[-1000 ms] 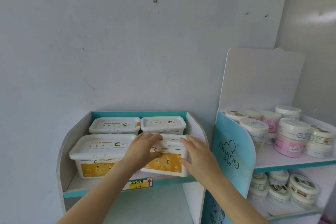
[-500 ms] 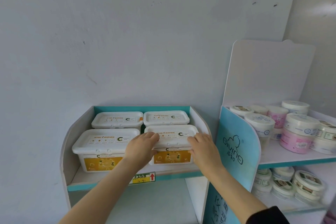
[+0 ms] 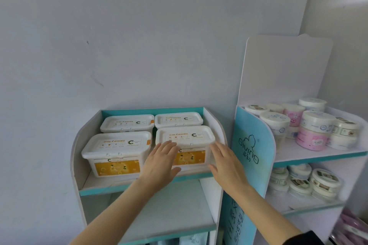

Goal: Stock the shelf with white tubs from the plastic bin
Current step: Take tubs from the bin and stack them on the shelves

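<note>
Sitting at front right of the shelf [image 3: 103, 189]: white tub [image 3: 186, 137] | left hand [image 3: 159, 165] is hovering at its front, fingers extended, holding nothing | right hand [image 3: 227, 165] is hovering at its right corner, fingers extended, holding nothing | contact: cannot tell

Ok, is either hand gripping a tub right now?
No, the left hand and right hand both have straight, spread fingers at the front right tub, curled round nothing.
</note>
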`<control>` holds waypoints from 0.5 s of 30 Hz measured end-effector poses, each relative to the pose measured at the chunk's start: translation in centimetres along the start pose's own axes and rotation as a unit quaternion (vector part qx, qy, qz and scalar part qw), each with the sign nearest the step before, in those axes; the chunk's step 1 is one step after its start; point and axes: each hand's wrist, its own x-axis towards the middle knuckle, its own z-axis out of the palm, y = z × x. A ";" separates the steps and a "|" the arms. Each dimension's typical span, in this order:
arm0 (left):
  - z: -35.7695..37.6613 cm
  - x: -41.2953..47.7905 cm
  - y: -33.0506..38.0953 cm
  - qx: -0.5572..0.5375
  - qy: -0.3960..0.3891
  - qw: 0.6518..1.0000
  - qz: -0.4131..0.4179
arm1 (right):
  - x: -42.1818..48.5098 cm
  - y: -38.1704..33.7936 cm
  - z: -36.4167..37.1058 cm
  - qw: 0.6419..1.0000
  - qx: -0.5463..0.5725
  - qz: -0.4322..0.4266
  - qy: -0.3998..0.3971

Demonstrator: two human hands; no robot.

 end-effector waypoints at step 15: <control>8.7 -9.4 5.2 -0.144 -0.234 0.961 -0.025 | -16.1 3.0 3.1 0.974 0.041 0.168 -0.143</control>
